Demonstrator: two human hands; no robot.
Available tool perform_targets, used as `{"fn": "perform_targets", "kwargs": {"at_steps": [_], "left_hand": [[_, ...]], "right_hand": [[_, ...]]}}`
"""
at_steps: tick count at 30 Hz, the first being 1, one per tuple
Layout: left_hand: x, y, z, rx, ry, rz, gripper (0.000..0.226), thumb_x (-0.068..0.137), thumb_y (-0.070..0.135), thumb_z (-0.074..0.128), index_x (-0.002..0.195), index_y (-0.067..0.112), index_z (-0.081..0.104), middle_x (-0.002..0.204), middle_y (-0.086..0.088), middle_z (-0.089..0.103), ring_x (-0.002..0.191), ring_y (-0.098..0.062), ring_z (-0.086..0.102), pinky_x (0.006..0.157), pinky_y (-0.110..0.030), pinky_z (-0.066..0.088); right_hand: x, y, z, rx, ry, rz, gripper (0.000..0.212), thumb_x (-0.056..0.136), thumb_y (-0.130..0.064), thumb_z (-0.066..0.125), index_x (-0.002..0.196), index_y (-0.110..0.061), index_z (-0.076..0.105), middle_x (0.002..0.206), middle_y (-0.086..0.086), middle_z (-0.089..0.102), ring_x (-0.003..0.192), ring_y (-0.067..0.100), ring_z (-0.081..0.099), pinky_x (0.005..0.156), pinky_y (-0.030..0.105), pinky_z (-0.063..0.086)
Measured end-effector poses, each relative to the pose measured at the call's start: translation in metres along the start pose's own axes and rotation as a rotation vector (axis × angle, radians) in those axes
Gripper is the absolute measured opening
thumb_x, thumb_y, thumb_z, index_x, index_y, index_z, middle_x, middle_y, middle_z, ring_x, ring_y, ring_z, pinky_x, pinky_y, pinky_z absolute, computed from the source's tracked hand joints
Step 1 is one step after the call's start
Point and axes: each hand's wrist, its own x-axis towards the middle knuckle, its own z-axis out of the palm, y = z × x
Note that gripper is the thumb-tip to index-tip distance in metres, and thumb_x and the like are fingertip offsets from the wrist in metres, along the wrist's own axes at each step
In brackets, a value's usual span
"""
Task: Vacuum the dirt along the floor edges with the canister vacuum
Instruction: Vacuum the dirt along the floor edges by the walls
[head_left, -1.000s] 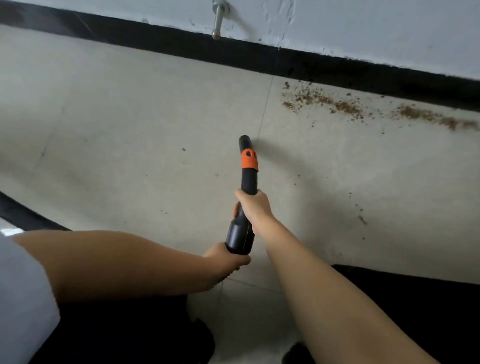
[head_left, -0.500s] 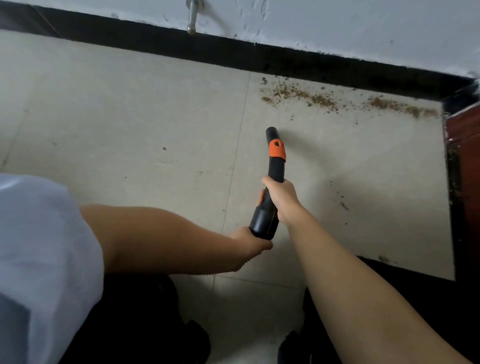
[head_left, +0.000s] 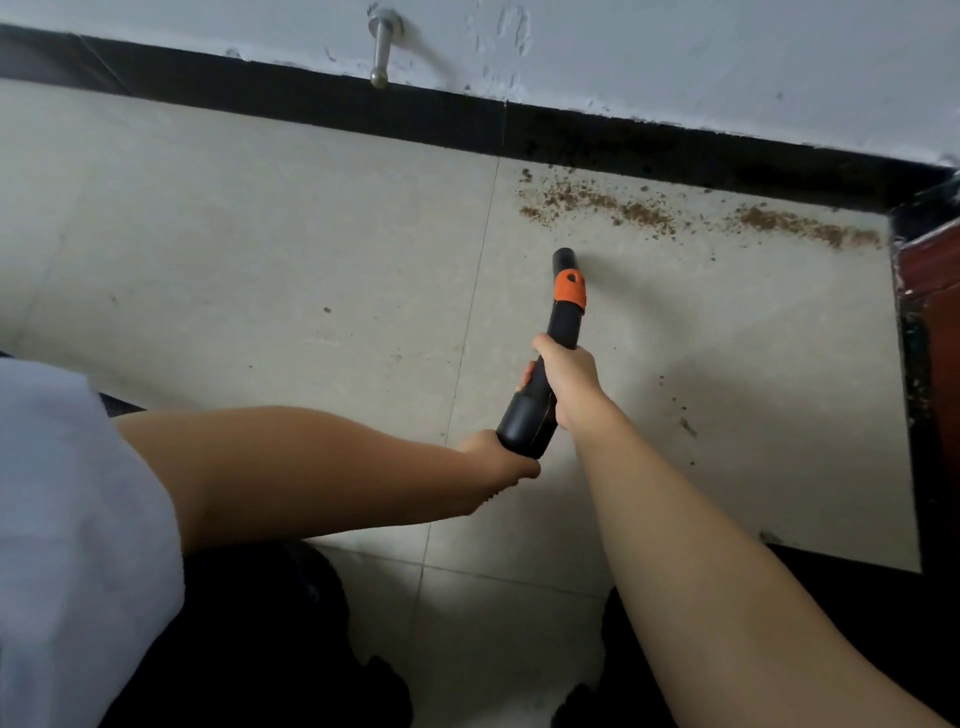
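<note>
A black vacuum wand (head_left: 558, 332) with an orange collar points away from me toward the wall. My right hand (head_left: 569, 374) grips the wand at its middle. My left hand (head_left: 498, 460) holds its thick lower end from underneath, fingers mostly hidden. The nozzle tip hovers a short way in front of a streak of brown dirt (head_left: 602, 205) lying along the black baseboard (head_left: 649, 145). A second brown dirt patch (head_left: 800, 228) lies further right, near the corner. The canister is out of view.
A metal door stop (head_left: 382, 49) sticks out of the white wall above the baseboard. A dark red wooden frame (head_left: 935, 291) closes the right side. Small specks (head_left: 685, 423) dot the pale tiles to the right of my arm. My dark trousers fill the bottom.
The view has shifted so the corner and red frame come in at the right. The wand tip now points at the left end of the dirt streak; both hands keep their grip.
</note>
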Motion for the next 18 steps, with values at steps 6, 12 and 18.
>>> {"fn": "perform_targets", "kwargs": {"at_steps": [6, 12, 18], "left_hand": [[-0.001, -0.004, -0.016, -0.102, 0.094, -0.064, 0.026, 0.08, 0.016, 0.065, 0.101, 0.008, 0.051, 0.067, -0.003, 0.052, 0.054, -0.014, 0.044, 0.052, -0.023, 0.038], [0.006, 0.013, -0.007, -0.047, 0.053, -0.04, 0.025, 0.079, 0.015, 0.066, 0.097, 0.009, 0.051, 0.066, -0.002, 0.052, 0.052, -0.013, 0.043, 0.048, -0.021, 0.037], [0.017, 0.033, 0.016, 0.094, -0.069, 0.023, 0.026, 0.08, 0.017, 0.068, 0.1, 0.008, 0.054, 0.068, -0.003, 0.052, 0.054, -0.013, 0.045, 0.047, -0.021, 0.038]], "right_hand": [[-0.001, -0.009, 0.033, -0.121, -0.145, -0.016, 0.01, 0.085, -0.012, 0.054, 0.089, -0.008, 0.046, 0.057, 0.007, 0.052, 0.042, 0.017, 0.048, 0.046, 0.019, 0.045], [0.005, -0.02, 0.012, -0.051, -0.072, 0.004, 0.01, 0.086, -0.012, 0.054, 0.084, -0.01, 0.044, 0.06, 0.007, 0.051, 0.044, 0.017, 0.048, 0.047, 0.02, 0.044], [0.015, -0.016, -0.036, 0.087, 0.1, -0.027, 0.01, 0.088, -0.013, 0.054, 0.091, -0.006, 0.048, 0.06, 0.005, 0.05, 0.047, 0.016, 0.048, 0.039, 0.014, 0.044]]}}
